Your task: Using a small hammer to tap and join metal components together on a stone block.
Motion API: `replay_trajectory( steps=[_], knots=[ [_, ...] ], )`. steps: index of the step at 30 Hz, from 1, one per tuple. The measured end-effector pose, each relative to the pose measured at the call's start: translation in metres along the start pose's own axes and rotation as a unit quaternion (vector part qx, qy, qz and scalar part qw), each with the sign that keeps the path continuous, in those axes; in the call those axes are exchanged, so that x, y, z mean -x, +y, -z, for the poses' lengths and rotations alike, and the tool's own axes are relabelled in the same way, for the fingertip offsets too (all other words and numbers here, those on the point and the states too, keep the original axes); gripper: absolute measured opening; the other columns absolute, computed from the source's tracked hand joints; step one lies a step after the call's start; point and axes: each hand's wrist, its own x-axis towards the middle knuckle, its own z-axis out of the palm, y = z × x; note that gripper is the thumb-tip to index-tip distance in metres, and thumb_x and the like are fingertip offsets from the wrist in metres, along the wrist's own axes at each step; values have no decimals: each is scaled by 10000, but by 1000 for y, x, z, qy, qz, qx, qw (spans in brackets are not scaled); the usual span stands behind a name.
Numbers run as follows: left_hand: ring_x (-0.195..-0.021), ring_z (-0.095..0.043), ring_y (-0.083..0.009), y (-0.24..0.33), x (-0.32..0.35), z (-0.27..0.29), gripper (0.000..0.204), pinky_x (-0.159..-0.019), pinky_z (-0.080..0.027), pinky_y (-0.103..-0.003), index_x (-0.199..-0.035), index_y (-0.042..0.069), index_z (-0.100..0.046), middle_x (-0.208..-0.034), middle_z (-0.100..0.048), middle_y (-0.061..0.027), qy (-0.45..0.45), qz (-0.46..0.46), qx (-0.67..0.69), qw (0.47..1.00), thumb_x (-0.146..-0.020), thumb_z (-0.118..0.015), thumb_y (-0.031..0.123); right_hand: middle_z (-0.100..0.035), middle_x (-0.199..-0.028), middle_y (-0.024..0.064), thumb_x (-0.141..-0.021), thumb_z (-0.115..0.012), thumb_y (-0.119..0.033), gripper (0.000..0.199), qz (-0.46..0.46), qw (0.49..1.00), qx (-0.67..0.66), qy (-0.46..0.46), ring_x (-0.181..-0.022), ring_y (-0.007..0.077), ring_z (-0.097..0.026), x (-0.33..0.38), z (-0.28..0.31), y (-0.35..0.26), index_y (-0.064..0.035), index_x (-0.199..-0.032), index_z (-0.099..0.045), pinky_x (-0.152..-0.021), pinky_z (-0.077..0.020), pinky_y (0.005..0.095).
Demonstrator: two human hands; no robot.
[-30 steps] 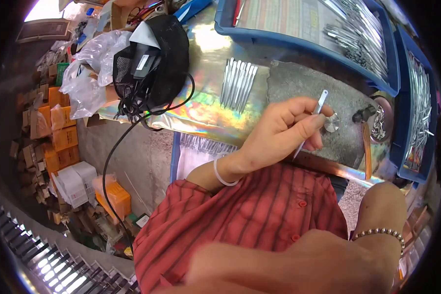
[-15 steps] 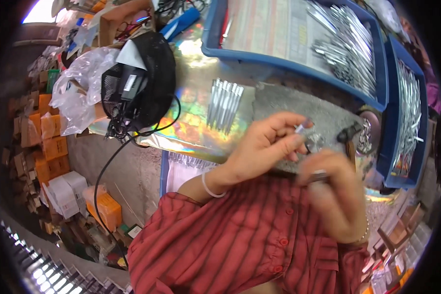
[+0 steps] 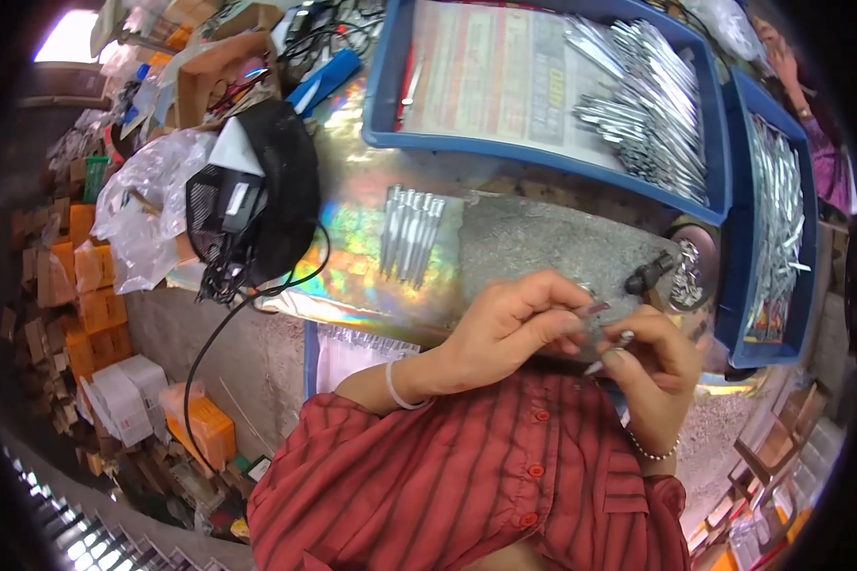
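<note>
Left hand (image 3: pixel 514 328) and right hand (image 3: pixel 655 364): thumb and fingers of each clamped on small metal pieces (image 3: pixel 626 338), outlines blurred, at the near edge of a grey slab (image 3: pixel 538 238). Beyond, a blue tray (image 3: pixel 543 168) contains metal rods (image 3: pixel 652 114).

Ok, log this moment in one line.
left hand: grip unclear; right hand: pinching slim silvery piece; beyond: grey slab, blue tray

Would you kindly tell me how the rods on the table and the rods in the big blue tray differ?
The table rods lie in one neat row; the tray rods are heaped, some crossing. The table rods are few; the tray rods are many. Both are slim and silvery.
</note>
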Motion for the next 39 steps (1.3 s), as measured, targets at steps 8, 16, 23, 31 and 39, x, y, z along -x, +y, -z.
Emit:
replay_trajectory(
  steps=[8,16,23,31,39],
  knots=[
    [-866,-565,-96,-6,3,-5,137,-770,-465,-228,-1026,-11,-465,-952,-580,-72,17,-6,-88,996,-925,-495,76,-591,-826,86,-804,-628,1,110,30,999,-5,18,-655,116,-594,-6,-8,2,23,-904,-588,-561,-474,214],
    [-815,-565,-72,-5,2,-9,119,-721,-459,-198,-988,-17,-475,-902,-587,-55,12,-32,-139,990,-903,-529,47,-587,-722,85,-786,-656,-36,124,102,985,135,36,-609,139,-561,-4,-7,2,8,-887,-599,-523,-421,243],
    [-771,-551,-45,-2,1,-10,108,-682,-447,-181,-955,-13,-481,-846,-588,-35,17,-63,-171,983,-898,-543,55,-611,-766,80,-813,-620,-16,98,110,981,161,17,-645,110,-549,-3,-5,3,36,-891,-593,-562,-419,218],
    [-741,-666,-145,-3,-1,-11,124,-646,-493,-245,-934,15,-505,-767,-668,-87,34,-93,-198,975,-879,-575,100,-591,-708,102,-783,-656,-21,150,148,975,161,31,-567,171,-572,-6,-8,6,22,-911,-589,-497,-431,253],
    [-694,-536,-26,-4,1,-10,126,-626,-439,-176,-924,6,-481,-736,-598,-14,31,-105,-217,970,-885,-577,77,-587,-693,102,-786,-648,-14,137,172,969,175,15,-546,163,-563,-9,-8,6,26,-904,-593,-479,-421,248]
  ],
)
